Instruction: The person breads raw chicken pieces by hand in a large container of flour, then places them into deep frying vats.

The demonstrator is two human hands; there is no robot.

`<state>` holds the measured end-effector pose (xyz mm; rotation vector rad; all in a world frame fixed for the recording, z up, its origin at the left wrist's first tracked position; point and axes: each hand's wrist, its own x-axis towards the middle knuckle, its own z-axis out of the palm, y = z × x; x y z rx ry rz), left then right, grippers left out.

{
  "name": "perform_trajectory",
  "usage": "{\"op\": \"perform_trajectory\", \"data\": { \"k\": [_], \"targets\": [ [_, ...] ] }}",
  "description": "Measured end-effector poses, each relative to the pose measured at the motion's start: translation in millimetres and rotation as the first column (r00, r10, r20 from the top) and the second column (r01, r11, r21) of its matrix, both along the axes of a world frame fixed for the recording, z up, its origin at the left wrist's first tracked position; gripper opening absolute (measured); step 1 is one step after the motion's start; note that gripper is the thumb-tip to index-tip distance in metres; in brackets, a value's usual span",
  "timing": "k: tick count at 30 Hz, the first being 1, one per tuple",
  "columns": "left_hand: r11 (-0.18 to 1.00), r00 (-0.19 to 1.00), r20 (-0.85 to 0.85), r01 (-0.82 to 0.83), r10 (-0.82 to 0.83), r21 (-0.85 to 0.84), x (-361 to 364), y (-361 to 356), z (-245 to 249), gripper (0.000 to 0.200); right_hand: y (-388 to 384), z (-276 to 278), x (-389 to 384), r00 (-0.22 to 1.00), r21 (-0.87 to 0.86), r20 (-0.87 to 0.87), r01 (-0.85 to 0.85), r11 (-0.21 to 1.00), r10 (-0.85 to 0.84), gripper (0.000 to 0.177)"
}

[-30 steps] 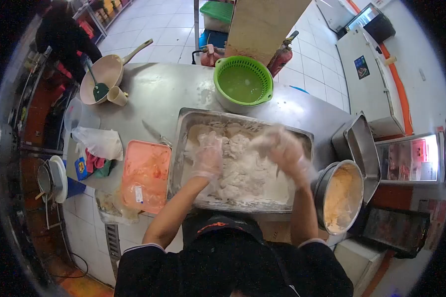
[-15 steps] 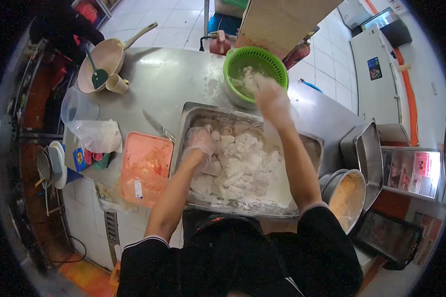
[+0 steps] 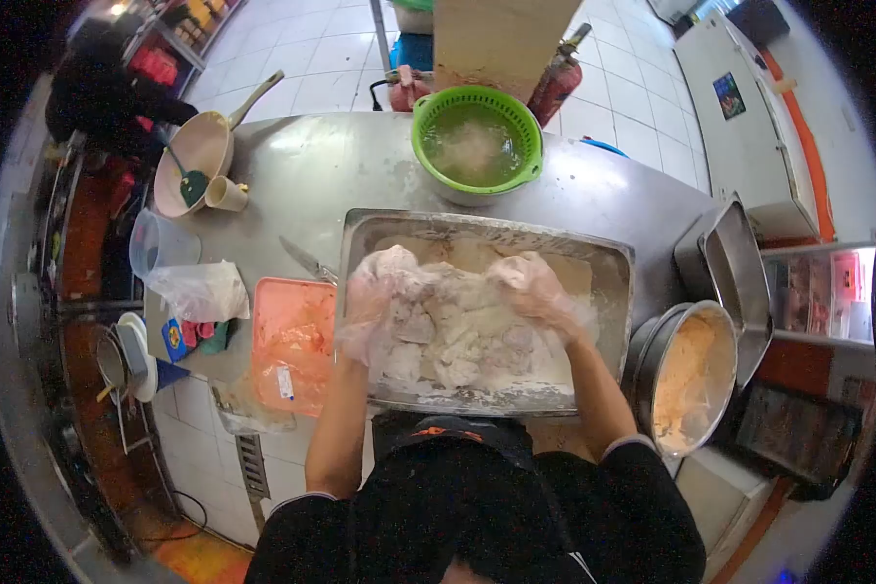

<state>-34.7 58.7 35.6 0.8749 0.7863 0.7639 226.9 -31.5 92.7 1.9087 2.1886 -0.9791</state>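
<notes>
A metal tray (image 3: 608, 292) in front of me holds white flour (image 3: 545, 375) and several flour-coated meat pieces (image 3: 462, 326), which look like chicken. My left hand (image 3: 368, 304), in a clear plastic glove, is closed around a floured meat piece (image 3: 395, 265) over the tray's left side. Across from it, my gloved right hand (image 3: 545, 300) grips another floured piece (image 3: 519, 272), its fingers partly blurred. Beyond the tray's far rim stands a green basket (image 3: 531, 161) set in a bowl of cloudy liquid (image 3: 472, 146).
Left of the tray are a pink tray (image 3: 297, 336), a knife (image 3: 307, 258), a plastic bag (image 3: 204, 292) and a pan (image 3: 193, 161) with a spatula. On the right stand a round pan of orange-tinted powder (image 3: 693, 375) and deep metal pans (image 3: 735, 263). A person (image 3: 107, 88) is at far left.
My right hand has come back from the green basket to the flour tray. My left hand has lifted a floured piece at the left side. The view has shifted slightly.
</notes>
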Motion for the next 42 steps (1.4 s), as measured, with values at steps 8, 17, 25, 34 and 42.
{"op": "perform_trajectory", "data": {
  "k": [8,17,25,34,42],
  "targets": [
    [0.982,0.996,-0.027,0.087,-0.084,0.166,71.2,-51.5,-17.6,0.021,-24.5,-38.5,-43.4,0.556,0.082,-0.755,0.606,0.791,-0.348,0.071],
    [0.332,0.446,-0.778,0.724,0.443,0.605,54.5,-42.6,-60.8,0.061,2.1,64.7,3.6,0.521,-0.062,-0.598,0.728,0.683,-0.610,0.028],
    [0.533,0.142,-0.984,0.827,0.107,0.177,38.7,-44.1,3.5,0.053,175.7,68.2,23.6,0.721,0.090,-0.503,0.592,0.801,-0.477,0.025],
    [0.558,0.212,-0.977,0.812,-0.011,0.170,31.7,-32.8,-70.5,0.055,70.6,-9.3,-16.3,0.978,0.805,-0.167,0.210,0.555,-0.127,0.014],
    [0.749,0.683,-0.727,0.519,-0.074,0.411,21.0,-2.6,3.1,0.040,-15.5,-56.4,-40.9,0.996,0.087,0.076,0.031,0.996,-0.038,0.057]
  ]
}}
